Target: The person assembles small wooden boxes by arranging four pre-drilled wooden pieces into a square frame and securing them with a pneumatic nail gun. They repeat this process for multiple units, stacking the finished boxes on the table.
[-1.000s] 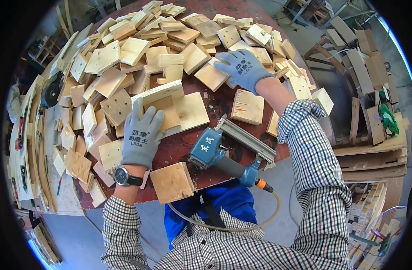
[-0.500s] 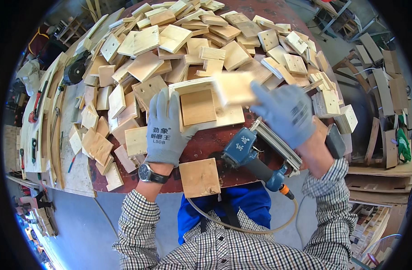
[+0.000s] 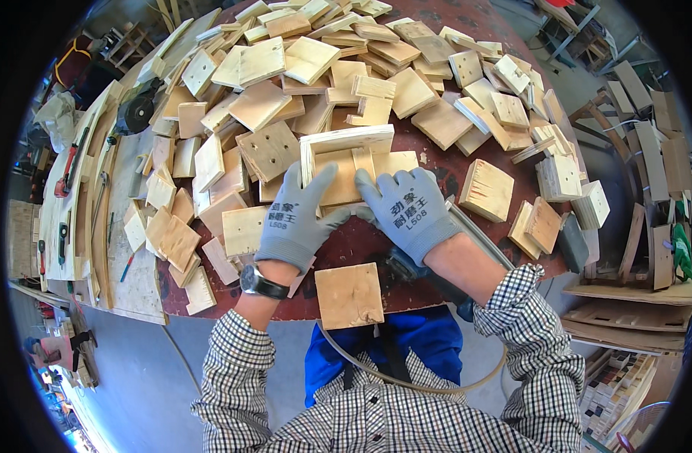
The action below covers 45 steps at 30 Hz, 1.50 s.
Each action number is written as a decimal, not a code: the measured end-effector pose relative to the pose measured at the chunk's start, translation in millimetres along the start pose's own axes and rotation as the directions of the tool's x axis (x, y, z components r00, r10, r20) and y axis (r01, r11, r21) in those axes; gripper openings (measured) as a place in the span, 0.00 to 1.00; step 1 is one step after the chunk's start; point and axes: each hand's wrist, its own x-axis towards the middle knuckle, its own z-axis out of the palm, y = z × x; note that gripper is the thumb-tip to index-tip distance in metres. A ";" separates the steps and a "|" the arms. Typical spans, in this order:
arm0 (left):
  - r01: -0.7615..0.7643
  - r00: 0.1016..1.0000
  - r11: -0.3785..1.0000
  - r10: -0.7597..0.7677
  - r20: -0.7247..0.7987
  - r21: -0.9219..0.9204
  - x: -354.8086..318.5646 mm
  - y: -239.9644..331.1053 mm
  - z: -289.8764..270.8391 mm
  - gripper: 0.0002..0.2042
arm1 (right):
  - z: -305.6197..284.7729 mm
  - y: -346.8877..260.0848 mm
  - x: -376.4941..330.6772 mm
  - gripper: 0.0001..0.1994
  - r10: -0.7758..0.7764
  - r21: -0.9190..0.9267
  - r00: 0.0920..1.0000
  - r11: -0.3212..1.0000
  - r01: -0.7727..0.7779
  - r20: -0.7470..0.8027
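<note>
With both gloved hands, left hand (image 3: 297, 215) and right hand (image 3: 410, 211), fingers spread flat on the half-built wooden box (image 3: 346, 162), press its side pieces flush and square against the box before fastening.

No packages, signs or screens in view. Printed dark labels sit on the backs of both grey gloves, left hand (image 3: 295, 219) and right hand (image 3: 412, 211).

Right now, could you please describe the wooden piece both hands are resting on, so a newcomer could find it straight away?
Start at the round dark-red table heaped with plywood offcuts. At its near edge, the gloved left hand and right hand press on a half-built wooden box. Unlike the flat squares around it, it has upright side walls.
</note>
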 end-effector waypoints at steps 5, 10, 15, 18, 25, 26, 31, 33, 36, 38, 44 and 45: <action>0.053 0.998 0.997 -0.054 0.018 0.061 3.7 9.3 4.1 0.31 | 8.7 5.0 -1.0 0.27 0.072 0.057 0.996 0.996 -0.069 -0.054; 0.088 0.995 0.992 -0.084 -0.045 0.088 1.7 7.1 11.2 0.32 | 23.5 5.2 -4.2 0.29 0.265 0.353 0.963 0.907 -0.230 -0.051; 0.109 0.993 0.991 -0.111 0.026 0.074 5.2 12.4 4.7 0.31 | 24.2 10.3 -4.7 0.27 0.256 0.363 0.958 0.911 -0.195 -0.130; 0.060 0.998 0.993 -0.063 0.021 0.099 4.1 8.5 3.0 0.32 | 22.2 11.0 -5.7 0.24 0.242 0.382 0.954 0.910 -0.159 -0.180; 0.051 0.999 0.989 -0.050 -0.011 0.141 7.1 5.1 7.8 0.35 | 28.0 11.1 -0.7 0.17 0.200 0.151 0.946 0.975 -0.165 -0.256; 0.048 0.999 0.990 -0.046 -0.020 0.133 7.7 2.4 7.5 0.36 | 19.1 13.5 2.8 0.16 0.208 0.200 0.946 0.967 -0.160 -0.250; 0.025 0.999 0.990 -0.022 -0.026 0.140 7.5 -6.2 10.6 0.39 | 18.2 10.9 3.8 0.17 0.231 0.239 0.955 0.953 -0.185 -0.185; 0.013 1.000 0.989 -0.009 -0.030 0.149 8.6 -7.9 11.3 0.38 | 15.5 12.5 3.7 0.17 0.235 0.233 0.958 0.953 -0.194 -0.162; 0.008 0.999 0.989 -0.003 -0.034 0.149 7.7 -5.4 8.6 0.38 | 11.3 12.3 4.1 0.17 0.232 0.246 0.962 0.950 -0.192 -0.144; -0.006 0.999 0.990 0.011 -0.038 0.142 9.1 -6.7 11.6 0.38 | 11.2 14.2 4.3 0.18 0.228 0.254 0.966 0.948 -0.191 -0.125; 0.038 0.999 0.992 -0.036 -0.024 0.120 9.1 -4.7 10.6 0.38 | 11.3 16.1 5.5 0.17 0.198 0.228 0.965 0.961 -0.156 -0.174; 0.028 0.999 0.993 -0.026 -0.025 0.111 9.5 -4.6 11.4 0.39 | 12.0 18.2 4.7 0.16 0.183 0.219 0.960 0.966 -0.135 -0.212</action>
